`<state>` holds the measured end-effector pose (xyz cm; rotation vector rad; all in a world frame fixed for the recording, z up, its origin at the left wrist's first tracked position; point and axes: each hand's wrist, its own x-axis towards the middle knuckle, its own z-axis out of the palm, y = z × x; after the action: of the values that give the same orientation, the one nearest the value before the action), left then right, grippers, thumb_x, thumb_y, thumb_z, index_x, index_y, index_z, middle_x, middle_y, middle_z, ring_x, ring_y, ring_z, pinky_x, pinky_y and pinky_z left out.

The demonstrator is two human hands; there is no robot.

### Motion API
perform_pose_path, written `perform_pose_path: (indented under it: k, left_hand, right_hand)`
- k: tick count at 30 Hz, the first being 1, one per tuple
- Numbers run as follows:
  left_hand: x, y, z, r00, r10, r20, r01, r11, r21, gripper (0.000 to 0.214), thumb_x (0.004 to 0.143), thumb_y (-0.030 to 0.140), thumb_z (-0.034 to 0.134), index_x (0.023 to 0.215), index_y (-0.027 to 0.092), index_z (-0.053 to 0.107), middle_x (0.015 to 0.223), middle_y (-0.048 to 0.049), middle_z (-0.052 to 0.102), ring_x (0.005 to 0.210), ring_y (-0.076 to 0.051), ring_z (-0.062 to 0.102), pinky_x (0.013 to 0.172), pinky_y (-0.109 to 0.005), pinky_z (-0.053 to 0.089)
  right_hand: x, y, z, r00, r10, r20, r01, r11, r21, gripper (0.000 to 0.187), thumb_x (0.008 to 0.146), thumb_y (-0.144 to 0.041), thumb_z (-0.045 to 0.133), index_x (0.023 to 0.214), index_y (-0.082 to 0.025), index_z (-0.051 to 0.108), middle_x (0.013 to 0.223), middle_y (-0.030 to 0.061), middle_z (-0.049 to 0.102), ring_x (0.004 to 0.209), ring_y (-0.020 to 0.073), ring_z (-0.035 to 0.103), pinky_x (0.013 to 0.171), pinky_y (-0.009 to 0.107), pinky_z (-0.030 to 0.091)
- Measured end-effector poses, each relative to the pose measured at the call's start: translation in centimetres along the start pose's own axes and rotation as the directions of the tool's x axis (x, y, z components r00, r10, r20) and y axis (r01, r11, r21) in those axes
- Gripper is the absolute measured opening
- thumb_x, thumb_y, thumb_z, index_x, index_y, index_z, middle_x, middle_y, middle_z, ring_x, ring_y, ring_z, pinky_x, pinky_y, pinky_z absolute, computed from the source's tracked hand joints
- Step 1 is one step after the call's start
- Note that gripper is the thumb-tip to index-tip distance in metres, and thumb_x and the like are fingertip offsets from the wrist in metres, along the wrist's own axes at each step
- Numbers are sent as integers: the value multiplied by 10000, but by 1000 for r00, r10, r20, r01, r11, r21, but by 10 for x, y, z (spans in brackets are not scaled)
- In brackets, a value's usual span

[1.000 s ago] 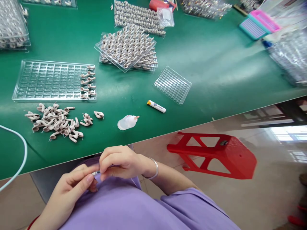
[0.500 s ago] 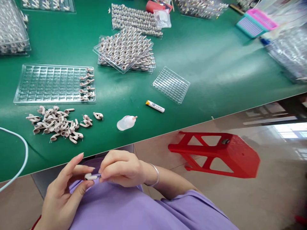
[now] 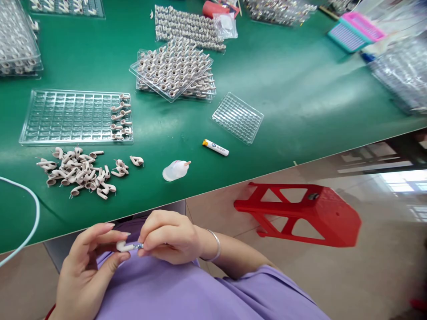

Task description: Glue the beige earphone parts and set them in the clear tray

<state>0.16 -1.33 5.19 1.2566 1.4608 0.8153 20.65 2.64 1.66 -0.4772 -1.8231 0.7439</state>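
Using the white bottle (image 3: pixel 175 171) as reference, it lies on its side on the green table (image 3: pixel 287 111).

Hands: both on the near side of the bottle, past the table edge. Left hand (image 3: pixel 90 262): thumb and one finger pinch the held white shell (image 3: pixel 122 246), index raised off it. Right hand (image 3: pixel 171 235): thumb and index together on the end of a small blue-patterned insert (image 3: pixel 137 246) at the shell's stem; exact contact partly hidden by fingertips.

Containers:
- Long transparent tray (image 3: pixel 71 118), left of and beyond the bottle: shells seated in cells only at the end nearest the bottle.
- Crossed tray stack (image 3: pixel 151 83), straight beyond the bottle: top tray full of shells, turned askew over the one below, which also carries shells.
- Small cell tray (image 3: pixel 238 118), right of and beyond the bottle, past the white tube (image 3: pixel 216 148) with yellow end.
- Far-left stack (image 3: pixel 23 58): shells inside, too blurred to count.

Loose shell pile (image 3: pixel 80 173) left of the bottle, a single shell (image 3: pixel 136 161) between.

Edges/room: near table edge runs diagonally between bottle and hands. Green tabletop stretches right of the bottle. Red stool (image 3: pixel 300 213) below the edge, right of the bottle, apart from the right forearm.
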Motion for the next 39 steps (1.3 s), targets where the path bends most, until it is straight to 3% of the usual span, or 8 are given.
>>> perform_pose_path:
  k: [9, 16, 24, 31, 39]
  left_hand:
    - [9, 1, -1, 994, 106, 22, -104, 991, -80, 195, 747, 217, 742, 831, 265, 573, 844, 26, 762, 787, -170, 737, 667, -211, 606]
    - [17, 6, -3, 992, 16, 128, -11, 999, -43, 153, 706, 288, 786, 854, 266, 754, 802, -4, 783, 688, -164, 741, 605, -152, 587]
    - [18, 1, -5, 983, 122, 138, -109, 989, -101, 79, 746, 235, 750, 813, 278, 751, 845, 9, 767, 793, -142, 725, 699, -140, 573]
    - [18, 4, -4, 974, 168, 152, -162, 986, -48, 88, 757, 218, 737, 821, 277, 727, 780, 32, 739, 709, -115, 699, 645, -131, 562]
    - [14, 3, -7, 918, 371, 136, -384, 920, 81, 171, 769, 159, 726, 879, 286, 692, 792, 40, 692, 729, -110, 653, 660, -157, 532]
  right_hand:
    - [2, -2, 9, 994, 65, -86, -64, 998, 20, 85, 905, -191, 623, 863, -166, 554, 774, 45, 656, 708, 93, 619, 659, 181, 539]
    - [3, -4, 9, 986, 128, -103, -122, 990, 65, 81, 892, -195, 650, 880, -149, 584, 770, 62, 677, 707, 107, 633, 660, 200, 554]
    - [5, -4, 3, 967, 253, -27, -245, 954, 174, 140, 903, -244, 639, 917, -105, 635, 762, 89, 701, 711, 122, 654, 680, 223, 561]
    - [7, -6, 1, 984, 177, -16, -174, 979, 107, 30, 890, -122, 634, 904, -105, 655, 820, 97, 710, 763, 113, 671, 719, 203, 580]
    - [12, -11, -5, 992, 126, -11, -126, 992, 18, 42, 893, -115, 625, 880, -111, 664, 805, 92, 708, 724, 105, 670, 690, 195, 583]
